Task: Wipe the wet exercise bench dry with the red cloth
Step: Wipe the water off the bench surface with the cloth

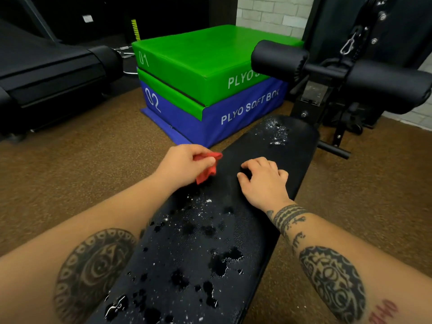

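pinching the red cloth [207, 170] in our left hand [184, 162], we hold it bunched at the left edge of the black exercise bench [292, 157], about midway along the pad. our thumb and fingers curl round the cloth, and a loose corner hangs toward the pad; whether it touches we cannot tell. our right hand [264, 181] rests on the bench just beside the cloth, fingers bent with their tips on the pad, grasping nothing. puddles [224, 263] and beads of water cover the near half of the pad between our forearms, and a patch of droplets [277, 133] sits at the far end. past the bench's left side a green plyo box [198, 54] is stacked on a blue plyo box [233, 118] on the brown floor [70, 178]. black foam rollers [278, 59] stand beyond the far end, and a treadmill [46, 66] lies off to the left.
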